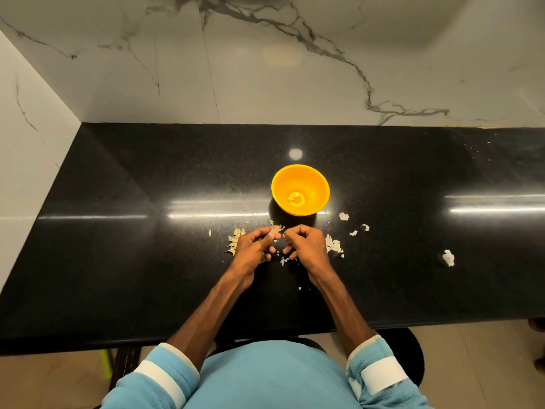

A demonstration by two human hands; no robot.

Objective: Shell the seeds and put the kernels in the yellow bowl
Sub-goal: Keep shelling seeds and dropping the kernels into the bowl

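A yellow bowl stands on the black counter just beyond my hands, with a couple of pale kernels at its bottom. My left hand pinches a small pale seed between thumb and fingers. My right hand sits close beside it, its fingertips curled at the same seed. A heap of unshelled seeds lies on the counter partly hidden behind my left hand.
Torn white shell scraps lie right of my right hand, with more bits near the bowl and one larger piece farther right. The black counter meets a marble wall at the back and left.
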